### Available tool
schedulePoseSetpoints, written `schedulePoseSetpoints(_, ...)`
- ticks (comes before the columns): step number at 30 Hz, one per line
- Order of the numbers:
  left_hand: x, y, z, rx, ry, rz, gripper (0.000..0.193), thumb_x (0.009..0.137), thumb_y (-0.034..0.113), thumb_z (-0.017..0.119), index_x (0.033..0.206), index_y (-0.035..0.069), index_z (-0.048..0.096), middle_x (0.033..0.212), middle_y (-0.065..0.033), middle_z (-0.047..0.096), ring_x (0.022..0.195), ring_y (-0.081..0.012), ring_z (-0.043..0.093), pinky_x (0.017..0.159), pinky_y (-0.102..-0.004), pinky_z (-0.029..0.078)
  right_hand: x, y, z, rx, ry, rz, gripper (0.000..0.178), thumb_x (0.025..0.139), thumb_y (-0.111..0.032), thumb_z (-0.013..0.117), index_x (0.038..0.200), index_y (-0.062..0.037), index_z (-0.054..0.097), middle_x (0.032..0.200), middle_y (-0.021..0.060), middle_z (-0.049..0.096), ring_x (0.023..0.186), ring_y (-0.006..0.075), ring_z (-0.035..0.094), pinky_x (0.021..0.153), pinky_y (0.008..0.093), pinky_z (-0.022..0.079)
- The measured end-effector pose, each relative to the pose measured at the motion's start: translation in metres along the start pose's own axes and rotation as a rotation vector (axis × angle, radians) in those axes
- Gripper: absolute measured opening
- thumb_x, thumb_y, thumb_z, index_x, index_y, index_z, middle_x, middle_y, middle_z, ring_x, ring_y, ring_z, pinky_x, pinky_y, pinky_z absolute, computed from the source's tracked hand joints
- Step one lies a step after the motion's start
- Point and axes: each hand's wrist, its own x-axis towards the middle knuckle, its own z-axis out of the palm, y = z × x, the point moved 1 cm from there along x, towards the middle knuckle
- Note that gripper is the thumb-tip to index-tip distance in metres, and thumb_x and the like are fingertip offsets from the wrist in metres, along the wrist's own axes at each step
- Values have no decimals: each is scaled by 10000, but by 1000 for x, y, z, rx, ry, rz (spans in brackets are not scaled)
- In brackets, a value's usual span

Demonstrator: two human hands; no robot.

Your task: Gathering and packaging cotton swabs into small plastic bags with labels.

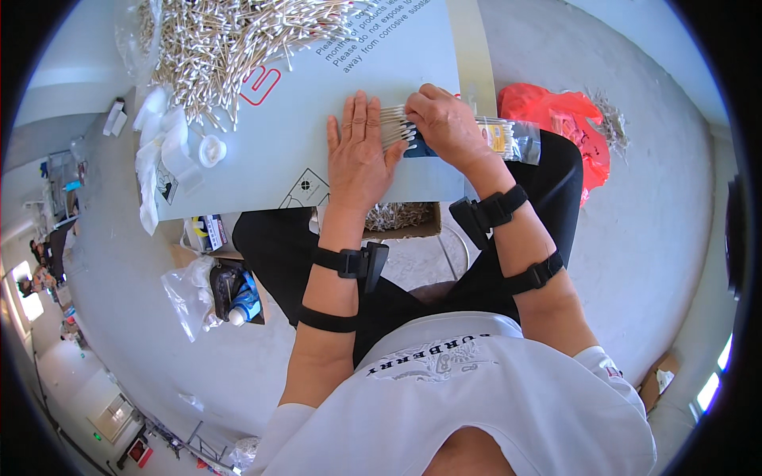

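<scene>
1. At the left, a loose heap of cotton swabs (230, 59) spreads over the far side of the grey bench (270, 151), apparently parked there to stay within reach yet clear of the working spot.
2. The left hand (361, 147) lies flat, palm down, its fingers nearly together and its thumb out beside the swabs, perhaps steadying them.
3. Between the hands sits a row of cotton swabs (393, 127), laid roughly parallel, some white tips toward the right hand, likely so the ends stay even.
4. The right hand (447, 123) is curled over the row's right side; I cannot tell from here whether its fingers pinch any swabs.
5. Just right of it, a clear packet of swabs (500, 136) lies near the bench's edge, seemingly kept handy.
6. Farther right, a red plastic bag (552, 127) lies beyond the person's knee.
</scene>
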Motion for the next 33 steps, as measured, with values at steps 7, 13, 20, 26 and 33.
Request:
schedulePoseSetpoints(7, 0, 0, 0, 43, -13, -2, 740, 934, 462, 525, 1503, 52, 288, 1574, -145, 256, 1465, -293, 215, 1185, -494, 120, 10, -6, 6, -64, 6, 125, 62, 830, -93, 584, 825, -45, 622, 810, 138, 603, 738, 363, 606, 656, 437, 495)
schedulePoseSetpoints(13, -2, 6, 1, -17, -37, -3, 686, 968, 400, 501, 1503, 35, 275, 1567, -181, 251, 1461, -323, 216, 1180, -488, 154, 1, -9, 9, 315, 273, 228, 124, 877, -39, 548, 957, -13, 639, 943, 147, 632, 824, 303, 638, 744, 384, 517)
schedulePoseSetpoints(20, 16, 17, 9, -806, 393, -208, 568, 1044, 332, 373, 1477, -25, 288, 1546, -233, 253, 1441, -367, 240, 1170, -432, 209, -22, -19, 36, 900, 496, 276, 312, 1014, -95, 473, 1289, 43, 523, 1388, 166, 500, 1298, 241, 460, 1088, 312, 351)
schedulePoseSetpoints(26, 24, 35, 13, -1120, 399, -264, 571, 1042, 348, 403, 1454, -42, 338, 1504, -195, 364, 1410, -297, 320, 1149, -388, 250, -25, -14, 32, 898, 510, 294, 328, 1035, -122, 443, 1311, 38, 521, 1412, 136, 473, 1301, 194, 455, 1101, 319, 384)
schedulePoseSetpoints(33, 15, 11, -15, -574, 57, 118, 748, 807, 146, 730, 1446, 20, 364, 1465, -180, 400, 1370, -335, 366, 1156, -420, 265, -25, -3, 7, 953, 427, 371, 342, 1038, -143, 435, 1313, 32, 535, 1322, 123, 562, 1222, 182, 534, 1071, 299, 417)
